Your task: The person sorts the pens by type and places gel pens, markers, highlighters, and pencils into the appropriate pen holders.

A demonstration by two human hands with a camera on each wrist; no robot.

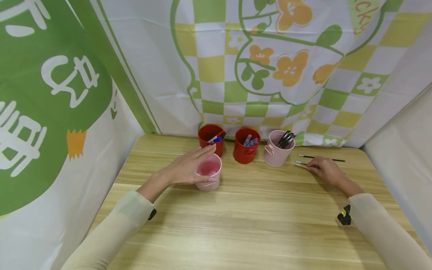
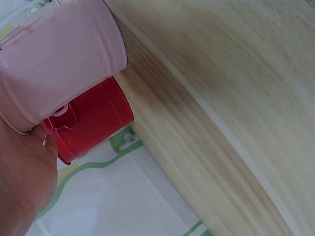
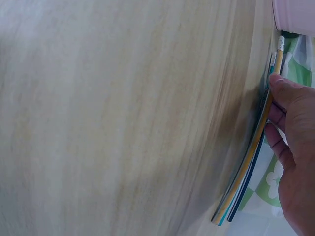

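My left hand [image 1: 187, 167] holds a small pink bucket [image 1: 207, 184] at the left of the table, with the thumb at its near side and the fingers reaching over the far rim. Its inside looks bare from the head view. At the right, my right hand [image 1: 325, 170] pinches a yellow pencil [image 3: 246, 160] with a white eraser end. Beside it lie a teal pencil [image 3: 271, 61] and a black pencil [image 1: 320, 158], the black one farthest back. In the right wrist view the yellow pencil overlaps the other two.
Along the back edge stand a red bucket [image 1: 202, 141] with markers, another red bucket [image 1: 241, 155] with small pale translucent items, and a pink bucket [image 1: 274, 159] with black pens. A patterned cloth [image 1: 209, 67] hangs right behind the wooden table [image 1: 236, 225].
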